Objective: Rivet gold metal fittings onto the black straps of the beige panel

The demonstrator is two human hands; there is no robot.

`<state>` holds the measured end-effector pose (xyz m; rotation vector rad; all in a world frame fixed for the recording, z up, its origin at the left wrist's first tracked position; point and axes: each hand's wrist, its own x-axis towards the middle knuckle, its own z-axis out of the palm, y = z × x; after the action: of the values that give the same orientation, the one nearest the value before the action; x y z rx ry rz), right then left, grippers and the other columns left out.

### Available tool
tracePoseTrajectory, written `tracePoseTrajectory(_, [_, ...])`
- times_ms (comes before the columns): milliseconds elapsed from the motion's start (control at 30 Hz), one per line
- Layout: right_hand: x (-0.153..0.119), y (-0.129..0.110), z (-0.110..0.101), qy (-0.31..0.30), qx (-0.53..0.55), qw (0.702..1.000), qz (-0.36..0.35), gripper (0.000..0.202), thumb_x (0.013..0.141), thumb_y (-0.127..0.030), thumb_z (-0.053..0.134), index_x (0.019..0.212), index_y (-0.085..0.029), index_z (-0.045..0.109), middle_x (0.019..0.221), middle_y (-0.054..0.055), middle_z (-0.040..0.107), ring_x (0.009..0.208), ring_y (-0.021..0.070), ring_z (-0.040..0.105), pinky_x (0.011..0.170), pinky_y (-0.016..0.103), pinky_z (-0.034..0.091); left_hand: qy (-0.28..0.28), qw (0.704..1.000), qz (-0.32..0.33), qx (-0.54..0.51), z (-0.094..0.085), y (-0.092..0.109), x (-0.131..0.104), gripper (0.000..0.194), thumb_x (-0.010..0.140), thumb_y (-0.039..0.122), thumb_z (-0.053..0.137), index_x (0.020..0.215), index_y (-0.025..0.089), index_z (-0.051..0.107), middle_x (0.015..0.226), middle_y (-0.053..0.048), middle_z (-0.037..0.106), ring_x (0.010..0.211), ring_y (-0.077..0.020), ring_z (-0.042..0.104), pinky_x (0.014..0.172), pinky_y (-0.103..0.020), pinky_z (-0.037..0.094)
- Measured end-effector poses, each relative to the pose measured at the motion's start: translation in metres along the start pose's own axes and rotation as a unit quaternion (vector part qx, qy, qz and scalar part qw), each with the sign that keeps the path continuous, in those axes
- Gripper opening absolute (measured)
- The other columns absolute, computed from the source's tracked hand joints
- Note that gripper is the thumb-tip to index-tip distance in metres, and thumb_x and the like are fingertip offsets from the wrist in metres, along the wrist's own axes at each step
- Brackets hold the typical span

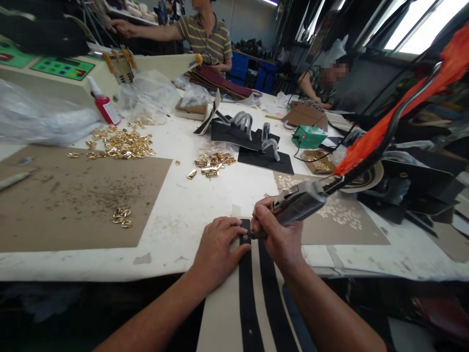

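My right hand [284,242] is closed around a grey power screwdriver [302,201], its tip pointing left and down at the end of a black strap [246,271]. My left hand [220,247] presses that strap end down, with the thumb below and the fingers above a small round metal spot. The strap runs along a cream panel [222,320] that hangs over the table's front edge. Beside it lies a second black strap [273,298]. The very tip of the screwdriver is partly hidden by my fingers.
Gold rings and clasps [126,142] lie in a heap at left, with gold plates [212,164] nearer the middle. Brown boards [154,195] lie on the white table [176,234]. An orange-wrapped cable [395,107] rises at right. Two people work across the table.
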<state>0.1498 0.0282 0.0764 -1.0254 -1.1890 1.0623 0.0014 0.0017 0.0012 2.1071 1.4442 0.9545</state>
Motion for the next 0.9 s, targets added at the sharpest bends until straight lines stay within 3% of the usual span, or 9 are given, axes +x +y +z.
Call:
tracePoseTrajectory(200, [0.002, 0.014, 0.003, 0.017, -0.023, 1.0, -0.006, 0.028, 0.084, -0.042, 0.076, 0.08, -0.018, 0.063, 0.069, 0.0, 0.059, 0.061, 0.0128, 0.056, 0.057, 0.027, 0.049, -0.011, 1.0, -0.001, -0.007, -0.003, -0.001, 0.0, 0.033, 0.079, 0.029, 0.085, 0.11, 0.029, 0.072, 0.126, -0.002, 0.067, 0.122, -0.0274, 0.057, 0.102, -0.048, 0.045])
tracePoseTrajectory(633, [0.004, 0.017, 0.0, -0.05, -0.048, 0.997, -0.03, 0.027, 0.089, -0.037, 0.07, 0.076, -0.017, 0.06, 0.068, 0.001, 0.057, 0.061, 0.0125, 0.054, 0.06, 0.027, 0.047, -0.023, 0.999, -0.006, -0.026, -0.002, 0.0, 0.002, 0.029, 0.083, 0.03, 0.081, 0.111, 0.029, 0.073, 0.128, -0.003, 0.068, 0.124, -0.0287, 0.056, 0.103, -0.048, 0.043])
tracePoseTrajectory(800, [0.006, 0.01, 0.009, -0.084, -0.065, 0.994, -0.016, 0.031, 0.089, -0.039, 0.067, 0.07, -0.018, 0.054, 0.066, 0.0, 0.056, 0.058, 0.0113, 0.052, 0.057, 0.025, 0.046, 0.002, 0.998, -0.017, -0.066, -0.011, 0.005, 0.001, 0.03, 0.079, 0.022, 0.082, 0.107, 0.027, 0.072, 0.12, -0.002, 0.069, 0.116, -0.0264, 0.058, 0.1, -0.046, 0.044])
tracePoseTrajectory(900, [0.006, 0.015, 0.011, -0.105, -0.073, 0.992, 0.009, 0.032, 0.086, -0.042, 0.069, 0.071, -0.018, 0.055, 0.066, 0.001, 0.057, 0.057, 0.0114, 0.052, 0.055, 0.024, 0.047, 0.028, 0.998, 0.002, -0.064, 0.002, -0.005, -0.003, 0.027, 0.077, 0.021, 0.08, 0.103, 0.026, 0.072, 0.114, -0.004, 0.07, 0.111, -0.0274, 0.06, 0.094, -0.045, 0.046])
